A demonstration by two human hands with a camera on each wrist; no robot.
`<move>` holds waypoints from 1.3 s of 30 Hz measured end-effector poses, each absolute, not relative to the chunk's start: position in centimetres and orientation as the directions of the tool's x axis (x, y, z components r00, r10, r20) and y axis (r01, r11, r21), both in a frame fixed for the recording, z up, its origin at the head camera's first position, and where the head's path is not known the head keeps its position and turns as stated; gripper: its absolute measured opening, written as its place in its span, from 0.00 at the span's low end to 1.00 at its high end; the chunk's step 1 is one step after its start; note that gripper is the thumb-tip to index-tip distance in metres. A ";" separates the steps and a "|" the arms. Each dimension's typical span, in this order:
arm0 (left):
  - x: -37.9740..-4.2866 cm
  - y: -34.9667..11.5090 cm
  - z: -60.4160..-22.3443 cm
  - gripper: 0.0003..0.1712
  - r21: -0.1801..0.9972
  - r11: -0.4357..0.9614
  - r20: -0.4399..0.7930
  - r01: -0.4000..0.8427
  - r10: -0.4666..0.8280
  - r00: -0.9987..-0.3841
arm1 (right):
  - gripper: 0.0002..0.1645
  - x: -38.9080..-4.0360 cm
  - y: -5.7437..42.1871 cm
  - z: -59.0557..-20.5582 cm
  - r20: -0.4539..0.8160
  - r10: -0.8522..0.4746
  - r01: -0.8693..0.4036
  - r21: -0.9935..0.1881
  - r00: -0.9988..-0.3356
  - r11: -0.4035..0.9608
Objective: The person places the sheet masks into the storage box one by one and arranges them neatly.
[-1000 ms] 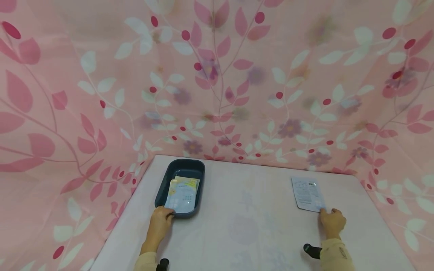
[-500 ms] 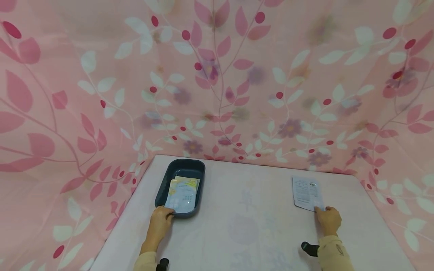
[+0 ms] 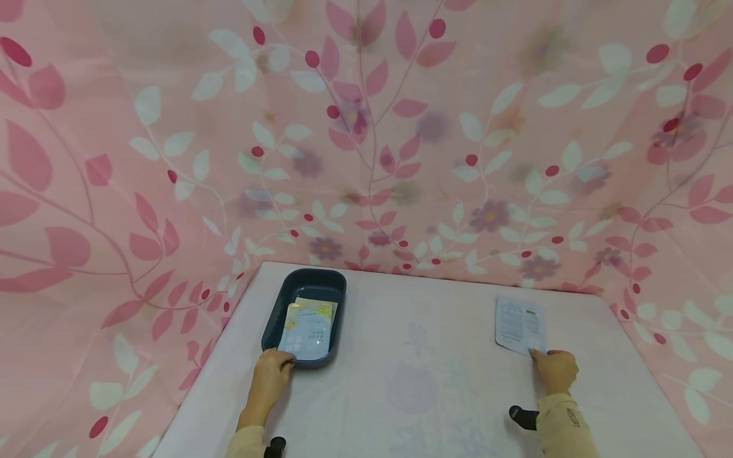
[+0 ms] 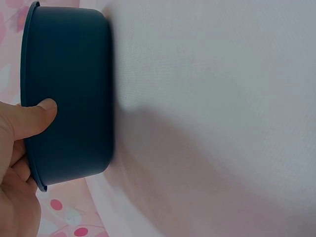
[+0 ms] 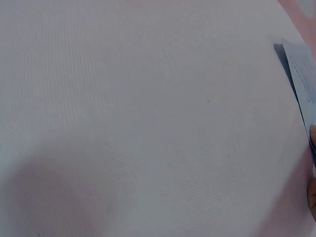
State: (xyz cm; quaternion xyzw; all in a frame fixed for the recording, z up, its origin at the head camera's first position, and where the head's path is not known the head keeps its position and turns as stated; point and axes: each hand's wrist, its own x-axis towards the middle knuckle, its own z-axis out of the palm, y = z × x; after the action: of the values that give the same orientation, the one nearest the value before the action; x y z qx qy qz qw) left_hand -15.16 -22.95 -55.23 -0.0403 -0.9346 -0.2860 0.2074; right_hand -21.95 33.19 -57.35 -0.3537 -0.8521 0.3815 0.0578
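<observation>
My left hand (image 3: pixel 270 375) grips the near rim of a dark teal plastic bin (image 3: pixel 340 299) at the table's left. In the left wrist view the thumb (image 4: pixel 37 118) presses the bin's outer wall (image 4: pixel 74 79), with the other fingers curled over the rim. Inside the bin lie flat sachets (image 3: pixel 309 334), the top one pale blue with yellow print. On the right, my right hand (image 3: pixel 555 370) pinches the near edge of another flat sachet (image 3: pixel 518 324), printed side with barcode up. Its near edge (image 5: pixel 303 91) looks slightly raised off the cloth in the right wrist view.
A white cloth (image 3: pixel 412 362) with faint printing covers the table. Pink floral curtains (image 3: pixel 372 159) surround its back and sides. Black wrist straps or mounts (image 3: pixel 522 418) stick out beside both sleeves.
My right hand has shifted a little left, and its sachet has turned and moved slightly away from me. The left hand and the bin stay in place.
</observation>
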 end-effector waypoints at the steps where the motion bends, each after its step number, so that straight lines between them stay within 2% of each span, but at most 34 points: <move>1: -15.2 -23.0 -55.2 0.09 0.519 0.833 0.407 0.192 -0.044 -0.912 | 0.31 -22.0 33.2 -57.4 -0.177 0.648 0.561 -0.694 -0.741 0.451; 14: -15.1 -22.9 -55.3 0.09 0.531 0.829 0.385 0.178 -0.049 -0.921 | 0.21 -21.9 33.3 -57.4 -0.163 0.635 0.534 -0.715 -0.755 0.451; 16: -15.0 -22.9 -55.2 0.09 0.527 0.829 0.397 0.185 -0.048 -0.917 | 0.22 -21.7 33.5 -57.1 -0.211 0.622 0.529 -0.757 -0.754 0.384; 21: -15.0 -22.9 -55.1 0.10 0.518 0.832 0.417 0.198 -0.044 -0.908 | 0.22 -21.2 33.9 -56.5 -0.409 0.534 0.513 -0.857 -0.740 0.054; 23: -15.0 -22.9 -55.1 0.09 0.516 0.834 0.411 0.194 -0.042 -0.911 | 0.22 -21.0 33.9 -56.5 -0.440 0.493 0.487 -0.873 -0.751 -0.037; 28: -15.0 -23.0 -55.0 0.09 0.525 0.832 0.390 0.181 -0.046 -0.919 | 0.27 -20.4 33.5 -56.7 -0.461 0.437 0.445 -0.884 -0.772 -0.146; 32: -15.0 -23.0 -55.0 0.09 0.525 0.831 0.393 0.184 -0.045 -0.918 | 0.28 -19.9 32.8 -56.6 -0.430 0.445 0.400 -0.902 -0.786 -0.164; 39: -15.0 -23.0 -55.1 0.09 0.521 0.832 0.402 0.191 -0.042 -0.915 | 0.26 -19.6 32.1 -55.8 -0.334 0.483 0.325 -0.940 -0.810 -0.105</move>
State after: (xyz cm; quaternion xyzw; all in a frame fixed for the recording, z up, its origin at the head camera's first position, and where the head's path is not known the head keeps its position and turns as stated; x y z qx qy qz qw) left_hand -15.01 -22.99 -55.08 -0.0397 -0.9354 -0.2869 0.2027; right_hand -19.60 32.11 -55.84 -0.3030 -0.6665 0.6786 0.0582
